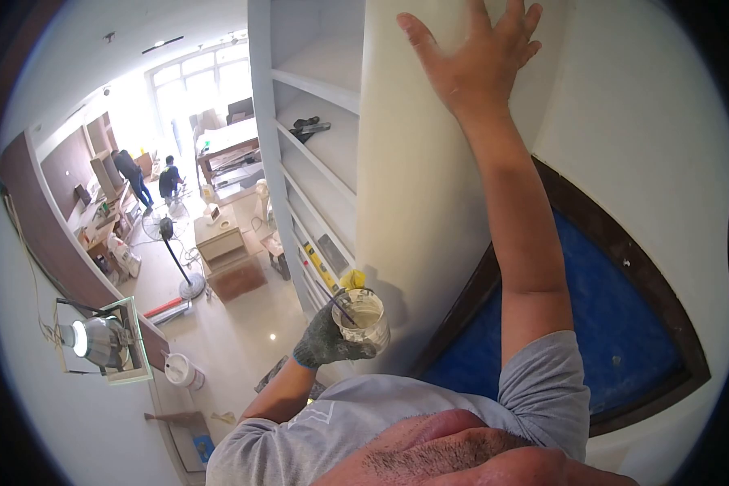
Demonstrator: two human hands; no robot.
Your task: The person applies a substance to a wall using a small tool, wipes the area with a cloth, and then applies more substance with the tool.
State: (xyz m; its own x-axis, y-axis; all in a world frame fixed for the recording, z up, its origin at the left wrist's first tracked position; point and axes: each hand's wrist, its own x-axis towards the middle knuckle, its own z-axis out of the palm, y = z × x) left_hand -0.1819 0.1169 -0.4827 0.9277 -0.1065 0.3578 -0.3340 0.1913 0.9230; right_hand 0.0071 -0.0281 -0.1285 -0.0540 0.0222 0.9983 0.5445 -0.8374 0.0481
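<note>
My left hand (330, 335), in a dark grey knitted glove, is wrapped around a white plastic tub (373, 332). The tub is smeared and holds a pale, paint-like substance, with a thin dark handle (342, 310) leaning out of it. Bare and with fingers spread, my right hand (486, 69) is raised against the smooth cream panel (417, 162). Just beyond the tub, a yellow crumpled thing (353, 279) and a yellow spirit level (320, 263) lie on the white shelving (316, 174).
A blue panel with a dark frame (575, 324) is at my right. Left of me hang a lit floodlight (93, 340) and, lower, a white bucket (184, 371). A pedestal fan (168, 229), wooden boxes (220, 239) and two people (170, 180) are further off. Dark tools (308, 127) rest on a shelf.
</note>
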